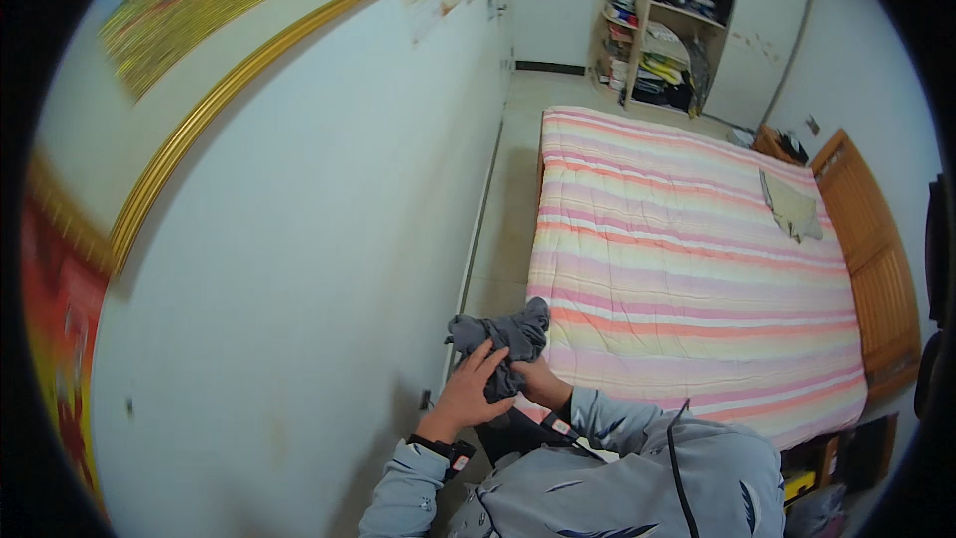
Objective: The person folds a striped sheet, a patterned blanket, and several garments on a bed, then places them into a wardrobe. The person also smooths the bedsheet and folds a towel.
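Observation:
A crumpled dark grey cloth is bunched between my hands beside the near left corner of the bed. My left hand lies against the cloth's near left side with its fingers spread over it. My right hand grips the cloth from the right, with some fingers hidden beneath the folds. The bed's striped quilt in pink, orange and cream spreads just to the right of the cloth.
A white wall with a gold-framed picture runs along the left. A beige folded cloth lies near the wooden headboard. Beyond the bed stands an open wardrobe. A narrow floor strip separates wall and bed.

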The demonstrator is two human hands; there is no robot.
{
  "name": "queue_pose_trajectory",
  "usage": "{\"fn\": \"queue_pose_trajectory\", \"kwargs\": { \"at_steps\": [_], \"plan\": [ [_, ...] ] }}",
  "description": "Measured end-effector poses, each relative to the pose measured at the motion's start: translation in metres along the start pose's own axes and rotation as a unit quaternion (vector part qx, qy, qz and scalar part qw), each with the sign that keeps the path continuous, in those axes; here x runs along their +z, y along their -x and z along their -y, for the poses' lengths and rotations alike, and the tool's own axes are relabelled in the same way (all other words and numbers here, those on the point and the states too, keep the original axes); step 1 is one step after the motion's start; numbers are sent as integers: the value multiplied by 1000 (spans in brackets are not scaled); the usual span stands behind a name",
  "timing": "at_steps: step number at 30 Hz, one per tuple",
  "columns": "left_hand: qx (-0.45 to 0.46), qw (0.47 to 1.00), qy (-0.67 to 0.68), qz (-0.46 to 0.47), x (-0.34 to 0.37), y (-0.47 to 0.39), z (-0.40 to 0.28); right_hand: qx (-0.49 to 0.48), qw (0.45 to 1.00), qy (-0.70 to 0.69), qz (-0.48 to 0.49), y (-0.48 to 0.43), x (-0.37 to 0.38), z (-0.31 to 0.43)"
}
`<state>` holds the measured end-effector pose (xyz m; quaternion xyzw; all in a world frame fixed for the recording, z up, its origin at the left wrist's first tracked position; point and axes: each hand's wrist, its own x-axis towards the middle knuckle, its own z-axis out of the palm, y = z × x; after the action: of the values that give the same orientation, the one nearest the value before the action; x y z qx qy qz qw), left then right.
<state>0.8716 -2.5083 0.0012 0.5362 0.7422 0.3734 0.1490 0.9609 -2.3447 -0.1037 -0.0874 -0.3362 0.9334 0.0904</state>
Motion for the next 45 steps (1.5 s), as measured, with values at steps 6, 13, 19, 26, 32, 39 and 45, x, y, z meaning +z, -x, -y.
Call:
{"fn": "queue_pose_trajectory", "kwargs": {
  "at_steps": [6, 13, 19, 26, 32, 39, 45],
  "plan": [
    [24, 981, 35, 191, 14, -222, 145, -104, 983, 57, -138, -162, -129, 43],
    [69, 931, 111, 341, 22, -465, 210, -185, 940, -80, -275, -272, -202, 139],
    [131, 902, 146, 384, 10, -605, 208, -252, 905, 37, -342, -328, -223, 242],
    [207, 857, 175, 438, 12, -751, 282, -300, 867, 37, -395, -440, -252, 291],
    [121, 810, 209, 535, -5, -928, 326, -310, 847, 51, -429, -557, -265, 358],
    [-34, 809, 359, 463, 1, -1060, 399, -277, 847, 49, -451, -684, -323, 438],
    [-74, 822, 397, 401, -5, -1167, 458, -224, 880, 93, -409, -782, -394, 512]
  ]
}}
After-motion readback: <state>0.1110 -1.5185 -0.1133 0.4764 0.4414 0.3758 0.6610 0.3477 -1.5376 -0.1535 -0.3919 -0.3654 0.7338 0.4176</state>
